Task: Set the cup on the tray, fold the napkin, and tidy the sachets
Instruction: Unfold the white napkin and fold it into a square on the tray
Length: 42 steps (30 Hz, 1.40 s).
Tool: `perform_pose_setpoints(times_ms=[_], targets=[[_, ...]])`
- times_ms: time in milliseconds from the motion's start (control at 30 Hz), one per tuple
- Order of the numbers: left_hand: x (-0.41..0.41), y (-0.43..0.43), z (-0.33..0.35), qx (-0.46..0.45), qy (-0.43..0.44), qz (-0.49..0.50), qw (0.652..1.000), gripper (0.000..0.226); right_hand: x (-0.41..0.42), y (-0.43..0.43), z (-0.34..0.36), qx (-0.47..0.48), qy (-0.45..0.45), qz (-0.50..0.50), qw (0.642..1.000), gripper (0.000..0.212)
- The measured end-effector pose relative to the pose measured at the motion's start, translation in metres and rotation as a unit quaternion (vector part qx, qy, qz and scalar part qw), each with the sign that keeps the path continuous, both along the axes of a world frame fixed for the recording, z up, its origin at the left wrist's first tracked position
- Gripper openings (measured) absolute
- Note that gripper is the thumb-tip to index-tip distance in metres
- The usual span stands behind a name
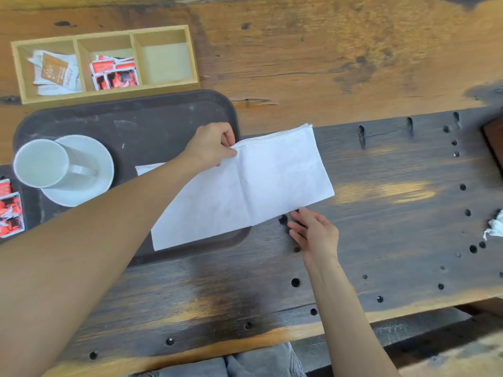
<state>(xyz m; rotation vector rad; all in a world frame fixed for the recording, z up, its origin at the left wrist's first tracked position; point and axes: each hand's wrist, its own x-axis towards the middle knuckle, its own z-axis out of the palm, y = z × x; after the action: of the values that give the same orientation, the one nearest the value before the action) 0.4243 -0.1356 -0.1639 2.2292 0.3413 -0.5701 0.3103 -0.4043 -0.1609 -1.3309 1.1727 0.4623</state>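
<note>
A white napkin (261, 183) lies folded into a long rectangle, half over the right end of the dark tray (130, 121) and half on the table. My left hand (212, 144) pinches its far edge near the tray's right rim. My right hand (313, 229) hovers with fingers apart at the napkin's near edge, fingertips just touching it. A white cup (46, 164) stands on a white saucer (89, 191) at the tray's left. Red sachets (114, 74) and pale sachets (57, 72) fill two compartments of a wooden box (190, 50). More red sachets (9, 210) lie at the left edge.
The wooden box's right compartment holds nothing. The worn table (381, 213) has several round holes. A crumpled white paper (495, 227) lies at the right edge, and a dark brown object (494, 142) shows at the far right. The table's front edge runs near my legs.
</note>
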Motion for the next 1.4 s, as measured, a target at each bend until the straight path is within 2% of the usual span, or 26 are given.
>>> perform_pose_setpoints(times_ms=[100,200,267,333,433,567,700,833,900,967,1033,1067,1133,1233,1267,1400], targets=[[-0.001,0.001,0.003,-0.010,-0.010,0.002,1.000,0.018,0.018,-0.010,0.001,0.001,-0.017,-0.060,0.998,0.020],[-0.010,0.001,0.007,0.033,-0.049,-0.012,0.998,0.021,0.043,-0.017,-0.002,-0.077,-0.056,-0.061,0.994,0.031],[-0.020,-0.001,0.009,0.041,-0.069,0.002,0.997,0.018,0.056,-0.020,-0.006,-0.173,-0.077,0.018,0.982,0.042],[-0.033,-0.005,0.010,0.014,-0.053,0.008,0.998,0.013,0.065,-0.022,-0.010,-0.270,-0.089,0.136,0.949,0.045],[-0.048,-0.011,0.011,-0.022,0.001,-0.035,0.999,0.017,0.075,-0.021,-0.016,-0.341,-0.078,0.267,0.898,0.026],[-0.051,-0.019,0.016,-0.044,0.031,-0.010,0.999,0.020,0.080,-0.016,-0.014,-0.344,-0.090,0.273,0.894,0.010],[-0.052,-0.020,0.023,-0.111,0.081,0.061,0.989,0.021,0.073,0.001,0.006,-0.278,-0.187,0.203,0.920,0.006],[-0.055,-0.016,0.031,-0.180,0.123,0.103,0.970,0.030,0.056,0.038,0.037,-0.266,-0.280,0.224,0.895,0.013],[-0.053,-0.011,0.037,-0.231,0.151,0.165,0.947,0.046,0.043,0.059,0.051,-0.255,-0.312,0.258,0.878,0.025],[-0.048,-0.001,0.046,-0.305,0.173,0.242,0.905,0.064,0.026,0.078,0.062,-0.248,-0.340,0.310,0.852,0.033],[-0.041,0.015,0.055,-0.369,0.186,0.295,0.861,0.080,0.008,0.095,0.068,-0.236,-0.366,0.358,0.826,0.034],[-0.038,0.024,0.059,-0.382,0.189,0.306,0.851,0.084,0.000,0.103,0.071,-0.234,-0.382,0.383,0.808,0.034],[-0.036,0.039,0.067,-0.361,0.180,0.301,0.864,0.081,-0.018,0.117,0.073,-0.227,-0.411,0.432,0.770,0.034],[-0.041,0.061,0.070,-0.261,0.111,0.286,0.915,0.035,-0.044,0.134,0.072,-0.206,-0.434,0.473,0.739,0.034],[-0.045,0.070,0.069,-0.221,0.091,0.284,0.929,0.026,-0.052,0.139,0.070,-0.213,-0.440,0.477,0.731,0.032],[-0.067,0.105,0.069,-0.178,0.032,0.259,0.949,0.021,-0.078,0.159,0.061,-0.315,-0.469,0.473,0.676,0.022]])
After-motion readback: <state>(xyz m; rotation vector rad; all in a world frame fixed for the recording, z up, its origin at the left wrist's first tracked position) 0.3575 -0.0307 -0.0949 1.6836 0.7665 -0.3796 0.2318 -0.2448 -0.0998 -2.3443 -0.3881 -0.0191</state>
